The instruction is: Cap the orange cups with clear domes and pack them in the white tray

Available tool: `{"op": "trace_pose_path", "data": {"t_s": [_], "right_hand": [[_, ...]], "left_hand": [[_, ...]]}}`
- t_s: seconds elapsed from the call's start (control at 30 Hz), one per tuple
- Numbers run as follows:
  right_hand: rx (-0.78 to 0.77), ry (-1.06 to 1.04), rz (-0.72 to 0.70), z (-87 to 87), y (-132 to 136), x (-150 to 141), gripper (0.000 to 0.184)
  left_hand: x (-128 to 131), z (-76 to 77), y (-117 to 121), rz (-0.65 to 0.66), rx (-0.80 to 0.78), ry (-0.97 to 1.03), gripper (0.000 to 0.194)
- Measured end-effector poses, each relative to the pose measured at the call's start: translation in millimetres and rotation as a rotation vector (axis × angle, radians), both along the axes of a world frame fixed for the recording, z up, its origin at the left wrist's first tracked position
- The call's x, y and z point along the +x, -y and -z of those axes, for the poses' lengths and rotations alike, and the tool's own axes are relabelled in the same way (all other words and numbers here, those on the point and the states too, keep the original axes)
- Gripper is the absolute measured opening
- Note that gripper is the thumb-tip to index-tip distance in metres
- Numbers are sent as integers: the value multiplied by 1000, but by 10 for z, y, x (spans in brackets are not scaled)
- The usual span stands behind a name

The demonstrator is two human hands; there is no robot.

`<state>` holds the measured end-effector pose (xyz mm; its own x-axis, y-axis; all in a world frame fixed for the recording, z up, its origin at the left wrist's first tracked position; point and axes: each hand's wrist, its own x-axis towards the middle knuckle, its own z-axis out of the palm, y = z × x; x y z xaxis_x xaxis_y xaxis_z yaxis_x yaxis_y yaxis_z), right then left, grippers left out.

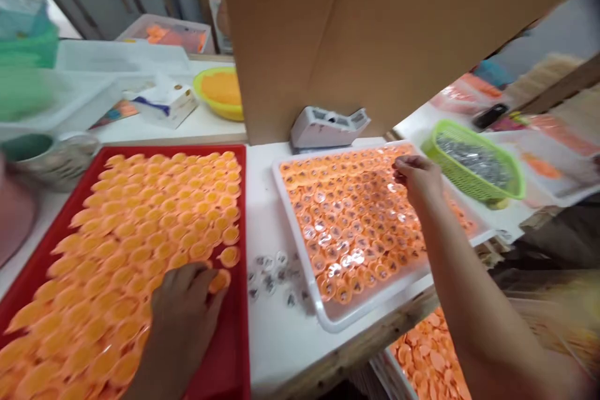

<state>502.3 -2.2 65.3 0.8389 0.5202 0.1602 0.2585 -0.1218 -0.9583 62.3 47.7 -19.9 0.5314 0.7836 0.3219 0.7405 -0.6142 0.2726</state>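
My left hand is over the red tray, thumb and fingers closed on a small round orange disc. Rows of overlapping orange discs cover most of that tray. My right hand is above the far right part of a white tray, fingertips pinched together; whatever is in them is too small or hidden to make out. Orange discs with dark-marked clear pieces on top fill the white tray in rows. Small clear pieces with dark marks lie loose on the white table between the trays.
A tape dispenser stands behind the white tray, against a tall cardboard panel. At right is a green basket of silvery pieces. A yellow bowl and a cup stand at left. Below the table edge, a bin holds orange pieces.
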Motion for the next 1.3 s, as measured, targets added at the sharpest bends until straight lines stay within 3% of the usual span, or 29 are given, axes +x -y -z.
{"op": "trace_pose_path", "data": {"t_s": [0.07, 0.13, 0.23, 0.33, 0.43, 0.53, 0.63, 0.7, 0.83, 0.9, 1.07, 1.3], "right_hand": [[-50, -22, -112, -23, 259, -528, 8], [-170, 92, -469, 2, 563, -1208, 3], [-258, 292, -928, 261, 903, -2223, 27], [-363, 526, -832, 723, 915, -2801, 41], [-445, 544, -696, 1083, 752, -2891, 28], [-444, 495, -692, 1186, 670, -2804, 22], [-417, 430, -717, 1098, 736, -2767, 19], [-390, 273, -742, 994, 816, -2789, 17], [-222, -521, -748, 807, 907, -2870, 13], [-146, -726, -727, 753, 902, -2893, 19], [-82, -834, -765, 700, 867, -2892, 18], [-91, -840, -711, 708, 867, -2889, 22]], "left_hand": [[18, -94, 100, 13, -37, -3, 20], [12, -154, 203, 13, -101, 16, 17], [-25, -225, 344, 11, -204, 63, 10], [-73, -299, 444, -37, -325, 150, 9], [-115, -363, 522, -103, -519, 248, 12], [-149, -376, 592, -117, -703, 351, 5], [-175, -342, 636, -113, -736, 448, 9], [-185, -329, 644, -110, -745, 459, 14], [-176, -379, 622, -141, -873, 477, 18], [-163, -422, 604, -162, -947, 510, 14], [-171, -469, 593, -113, -1099, 570, 14], [-187, -447, 627, -172, -1154, 634, 17]]}}
